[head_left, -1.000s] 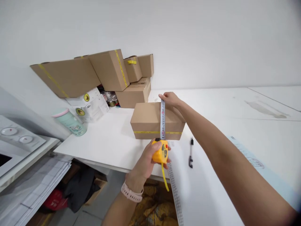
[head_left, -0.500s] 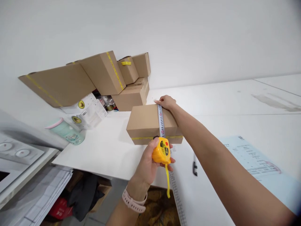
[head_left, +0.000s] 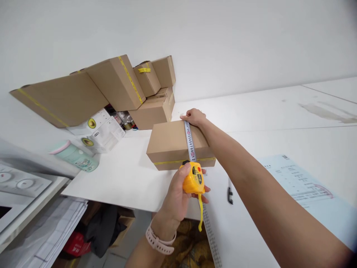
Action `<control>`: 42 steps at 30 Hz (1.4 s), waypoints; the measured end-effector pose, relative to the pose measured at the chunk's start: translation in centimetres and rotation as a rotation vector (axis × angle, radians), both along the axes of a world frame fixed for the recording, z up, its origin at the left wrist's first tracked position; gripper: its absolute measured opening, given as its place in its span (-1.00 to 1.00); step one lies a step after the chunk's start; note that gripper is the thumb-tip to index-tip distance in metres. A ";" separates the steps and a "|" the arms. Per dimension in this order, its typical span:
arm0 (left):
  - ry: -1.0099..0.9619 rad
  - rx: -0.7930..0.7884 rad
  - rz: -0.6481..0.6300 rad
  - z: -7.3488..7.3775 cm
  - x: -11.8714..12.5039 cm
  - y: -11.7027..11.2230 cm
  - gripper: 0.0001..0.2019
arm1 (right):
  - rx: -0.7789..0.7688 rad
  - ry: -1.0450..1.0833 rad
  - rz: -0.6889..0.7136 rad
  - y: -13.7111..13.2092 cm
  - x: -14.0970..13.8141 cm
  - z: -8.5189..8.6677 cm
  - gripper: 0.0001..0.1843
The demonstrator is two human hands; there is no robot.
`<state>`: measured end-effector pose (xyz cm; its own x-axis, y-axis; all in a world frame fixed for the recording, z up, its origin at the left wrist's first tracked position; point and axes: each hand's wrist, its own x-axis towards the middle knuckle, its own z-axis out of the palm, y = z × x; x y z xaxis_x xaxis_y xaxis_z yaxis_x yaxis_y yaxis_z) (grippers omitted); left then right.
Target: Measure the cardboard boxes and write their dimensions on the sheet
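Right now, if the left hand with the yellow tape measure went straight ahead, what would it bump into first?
Probably the near side of the cardboard box, just beyond the tape measure in the left hand. One view can't show how much gap, if any, there is.

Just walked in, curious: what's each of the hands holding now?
Left hand: closed around the yellow tape measure.
Right hand: holding the tape blade at its far end.
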<state>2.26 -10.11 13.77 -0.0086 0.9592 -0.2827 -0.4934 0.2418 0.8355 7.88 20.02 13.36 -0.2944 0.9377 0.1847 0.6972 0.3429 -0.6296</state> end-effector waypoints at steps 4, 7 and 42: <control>-0.008 -0.009 -0.007 0.2 -0.4 0.1 -0.53 | -0.005 0.146 0.036 -0.3 0.2 0.7 -0.57; 0.040 0.082 0.026 0.3 -2.0 -1.0 -0.52 | 0.017 0.422 0.012 -1.2 2.3 1.8 -0.51; 0.192 0.250 0.017 -3.2 -3.4 -1.7 -0.50 | 0.467 -0.136 -0.042 -6.1 6.1 4.0 -0.62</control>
